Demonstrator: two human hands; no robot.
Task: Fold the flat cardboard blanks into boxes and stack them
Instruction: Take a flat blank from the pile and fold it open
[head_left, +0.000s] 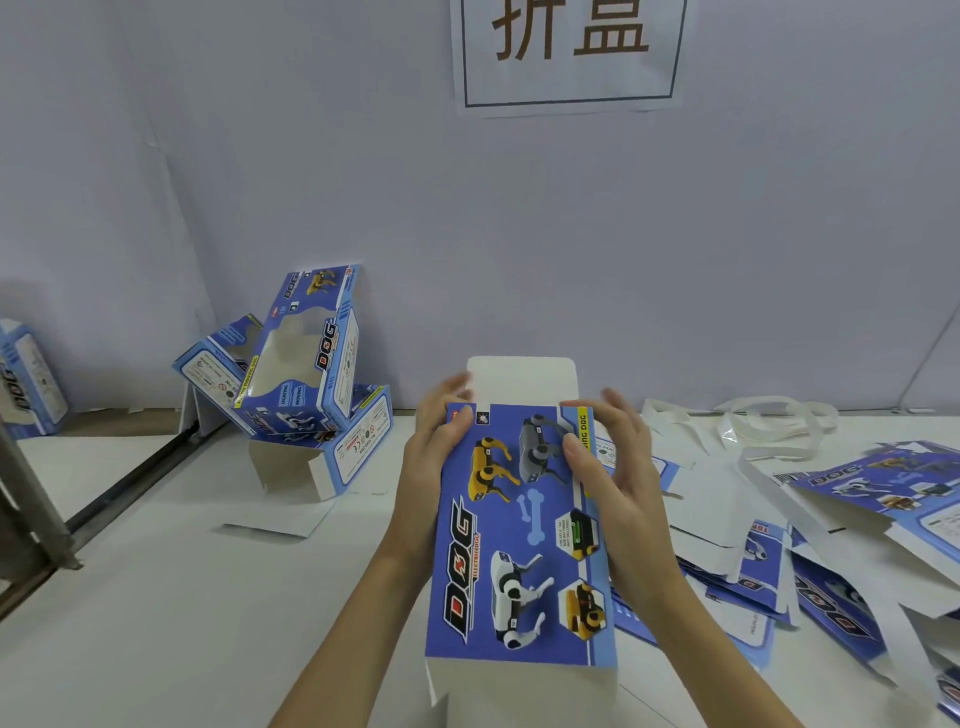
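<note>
A: So, what are the hands doing?
B: The left hand (434, 447) and right hand (613, 467) grip a blue box blank (519, 535) above the worktop (208, 597).
A: Risk?
B: Its white end flap (522, 379) could crease crookedly if pressed unevenly.

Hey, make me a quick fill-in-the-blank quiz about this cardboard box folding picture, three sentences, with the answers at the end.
1. Both hands, left hand and right hand, hold one blue ____.
2. The finished boxes are piled to the person's ____.
3. The flat blanks lie spread on the ____ side of the table.

Missing words: box; left; right
</note>
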